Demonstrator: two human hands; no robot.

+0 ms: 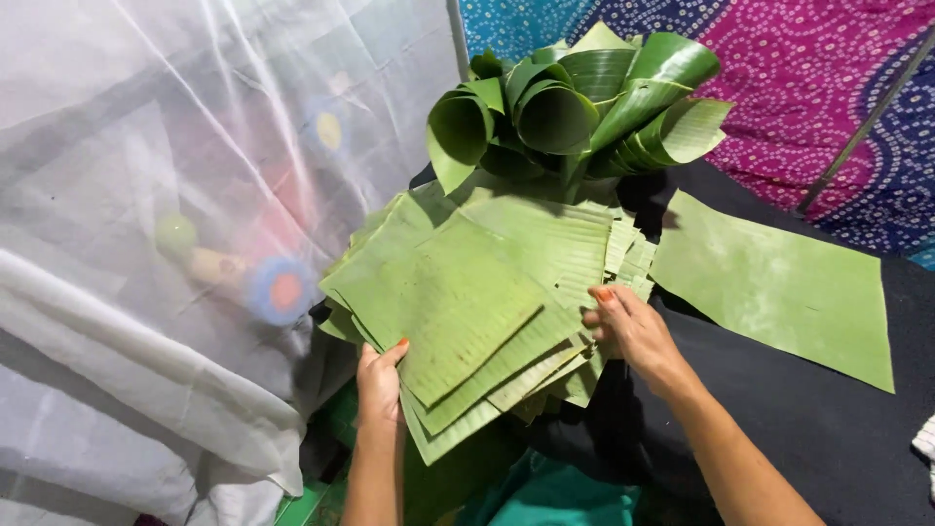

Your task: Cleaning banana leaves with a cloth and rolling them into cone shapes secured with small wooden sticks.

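The stack of cut leaves (467, 292) hides the fingers of the left hand (380, 385) beneath its near edge, and the white cloth (925, 443) is cut off at the picture's right edge.
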